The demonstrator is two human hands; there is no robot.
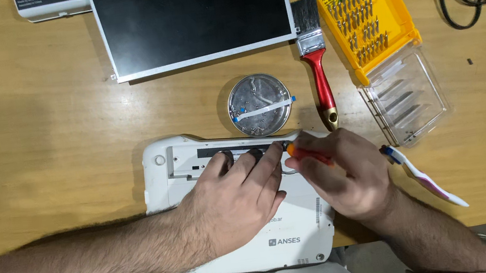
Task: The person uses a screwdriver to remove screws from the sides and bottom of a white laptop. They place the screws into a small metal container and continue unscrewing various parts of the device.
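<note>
On the wooden table (33, 134), a white laptop base (171, 165) lies underside up at the near edge, with a detached screen panel (191, 17) beyond it, an open yellow bit case (375, 16) far right, a red-handled brush (320, 75) and a round metal dish (259, 96) of screws between. The left hand (236, 201) lies flat, fingers spread on the base to steady it, while the right hand (346, 172) grips an orange screwdriver (309, 154) pointed left at the dark slot along the far edge. This looks like work on a screw, though the tip is hidden; the next move calls for keeping the tip seated and the base pinned.
</note>
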